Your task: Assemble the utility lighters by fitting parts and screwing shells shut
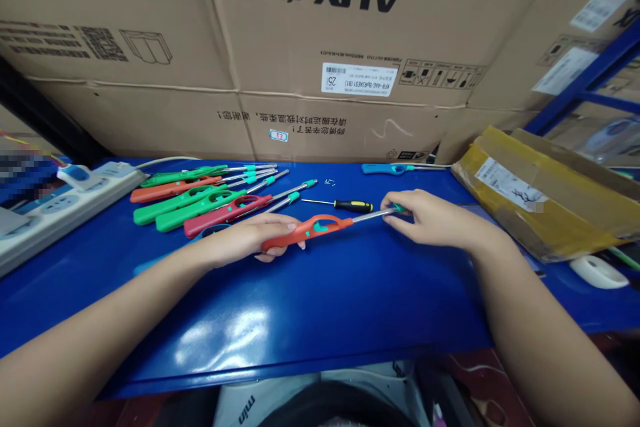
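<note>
My left hand point(250, 240) is closed around the handle of an orange long-neck lighter point(313, 229) that lies level just above the blue table point(325, 300). My right hand point(433, 219) pinches the green tip at the far end of the lighter's metal tube. A small screwdriver point(350, 205) with a black and yellow handle lies just behind the lighter. To the left rests a row of several green, orange and red lighters point(205, 200), side by side.
A blue lighter point(393, 169) lies at the back by the big cardboard boxes point(300, 47). A white power strip point(60, 203) sits at left. A taped yellow-brown parcel point(540, 200) and a white mouse point(597, 271) are at right.
</note>
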The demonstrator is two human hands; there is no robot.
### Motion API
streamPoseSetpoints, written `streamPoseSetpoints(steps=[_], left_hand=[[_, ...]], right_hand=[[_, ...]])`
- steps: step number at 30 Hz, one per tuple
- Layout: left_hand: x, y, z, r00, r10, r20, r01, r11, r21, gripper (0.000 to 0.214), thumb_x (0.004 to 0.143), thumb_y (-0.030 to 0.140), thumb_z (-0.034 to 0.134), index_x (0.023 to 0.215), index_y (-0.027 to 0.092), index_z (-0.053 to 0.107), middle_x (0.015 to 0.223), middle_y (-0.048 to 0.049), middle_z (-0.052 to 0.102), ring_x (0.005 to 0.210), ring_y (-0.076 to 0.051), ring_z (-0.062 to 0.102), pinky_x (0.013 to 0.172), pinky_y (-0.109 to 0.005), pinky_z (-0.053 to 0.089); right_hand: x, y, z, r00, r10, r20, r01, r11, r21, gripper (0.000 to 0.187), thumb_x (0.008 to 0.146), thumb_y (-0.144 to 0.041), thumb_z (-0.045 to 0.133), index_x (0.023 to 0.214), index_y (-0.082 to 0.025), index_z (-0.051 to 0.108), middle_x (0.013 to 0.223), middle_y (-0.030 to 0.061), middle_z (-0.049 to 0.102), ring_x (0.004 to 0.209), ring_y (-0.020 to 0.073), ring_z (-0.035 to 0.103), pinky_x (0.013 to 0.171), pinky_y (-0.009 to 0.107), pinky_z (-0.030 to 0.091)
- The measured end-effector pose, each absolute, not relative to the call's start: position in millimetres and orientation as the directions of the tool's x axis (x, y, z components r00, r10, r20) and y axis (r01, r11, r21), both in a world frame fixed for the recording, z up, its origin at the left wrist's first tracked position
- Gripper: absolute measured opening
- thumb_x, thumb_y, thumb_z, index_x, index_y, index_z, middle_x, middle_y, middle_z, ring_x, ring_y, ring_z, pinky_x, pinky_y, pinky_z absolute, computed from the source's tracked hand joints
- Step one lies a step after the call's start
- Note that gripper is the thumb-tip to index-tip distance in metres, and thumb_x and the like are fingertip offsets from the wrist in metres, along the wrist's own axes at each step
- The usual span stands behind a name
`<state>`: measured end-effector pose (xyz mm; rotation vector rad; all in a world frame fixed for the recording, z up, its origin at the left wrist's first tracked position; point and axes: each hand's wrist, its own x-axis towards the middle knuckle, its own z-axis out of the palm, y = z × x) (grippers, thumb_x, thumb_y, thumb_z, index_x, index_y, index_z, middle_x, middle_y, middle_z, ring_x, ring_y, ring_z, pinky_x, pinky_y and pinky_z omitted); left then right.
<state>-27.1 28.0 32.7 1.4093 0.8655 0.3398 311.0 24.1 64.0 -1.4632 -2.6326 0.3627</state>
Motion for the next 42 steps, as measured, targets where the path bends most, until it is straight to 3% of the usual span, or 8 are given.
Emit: streamPoseSetpoints(steps=[3,5,11,16,24,31,38,42], left_hand=[[-27,31,28,0.625,0.713,-0.317,0.215,0.233,0.948,0.036,0.087,0.048,0.063,0.084,0.012,0.068,0.047,0.0077,0.031,0.041,-0.005,0.021,0.04,-0.019,0.014],[-27,33,26,0.584,0.743,-0.328,0.228,0.238,0.944,0.036,0.084,0.049,0.068,0.082,0.012,0.069,0.046,0.0078,0.032,0.04,-0.004,0.019,0.04,-0.019,0.011],[-23,34,19,0.463,0.829,-0.313,0.373,0.138,0.918,0.047,0.079,0.058,0.074,0.073,0.012,0.072,0.041,0.0055,0.035,0.036,-0.004,0.027,0.037,-0.019,0.012],[-21,32,16,0.427,0.866,-0.262,0.43,0.061,0.901,0.047,0.079,0.058,0.074,0.069,0.012,0.073,0.038,0.0047,0.037,0.034,-0.005,0.029,0.036,-0.02,0.016],[-16,24,18,0.463,0.858,-0.222,0.432,0.001,0.902,0.042,0.081,0.054,0.073,0.075,0.013,0.076,0.051,-0.001,0.059,0.037,-0.006,0.038,0.037,-0.02,0.024],[-5,9,16,0.511,0.835,-0.203,0.434,-0.047,0.9,0.046,0.081,0.058,0.072,0.07,0.013,0.073,0.042,0.0048,0.045,0.036,-0.006,0.035,0.037,-0.019,0.023],[-5,10,15,0.477,0.837,-0.266,0.448,0.028,0.893,0.048,0.082,0.06,0.071,0.074,0.013,0.074,0.046,0.0019,0.051,0.037,-0.006,0.034,0.037,-0.019,0.022],[-4,9,18,0.473,0.833,-0.287,0.378,0.103,0.92,0.045,0.08,0.057,0.073,0.077,0.013,0.074,0.054,-0.0016,0.062,0.036,-0.005,0.036,0.036,-0.019,0.023]], right_hand=[[314,20,66,-0.538,0.843,-0.005,0.778,0.494,-0.388,0.027,0.097,-0.04,0.049,0.116,-0.022,0.06,0.107,0.0055,0.071,0.09,0.0207,0.064,0.079,0.032,0.047],[317,19,67,-0.533,0.846,0.001,0.758,0.477,-0.444,0.031,0.1,-0.044,0.045,0.117,-0.023,0.061,0.113,0.0059,0.071,0.096,0.0211,0.065,0.083,0.032,0.049],[319,24,65,-0.566,0.822,0.065,0.761,0.551,-0.343,0.033,0.1,-0.042,0.047,0.106,-0.02,0.072,0.11,0.0084,0.075,0.099,0.024,0.068,0.089,0.035,0.049],[316,24,63,-0.592,0.805,-0.035,0.772,0.554,-0.31,0.032,0.102,-0.038,0.047,0.103,-0.021,0.075,0.104,0.0075,0.077,0.093,0.0239,0.07,0.081,0.034,0.048],[298,18,59,-0.675,0.736,-0.059,0.694,0.605,-0.391,0.023,0.099,-0.034,0.058,0.101,-0.02,0.076,0.1,0.0065,0.078,0.09,0.0218,0.071,0.078,0.03,0.046],[258,6,35,-0.782,0.623,0.005,0.573,0.722,-0.388,0.025,0.101,-0.035,0.056,0.103,-0.018,0.074,0.097,0.0085,0.077,0.09,0.0232,0.071,0.085,0.035,0.048],[266,9,37,-0.735,0.674,0.067,0.585,0.682,-0.44,0.03,0.098,-0.034,0.061,0.123,-0.02,0.069,0.117,0.0092,0.075,0.104,0.0231,0.071,0.091,0.035,0.053],[268,10,36,-0.749,0.646,0.15,0.55,0.731,-0.403,0.022,0.1,-0.031,0.057,0.112,-0.02,0.072,0.109,0.009,0.075,0.102,0.0223,0.069,0.095,0.038,0.052]])
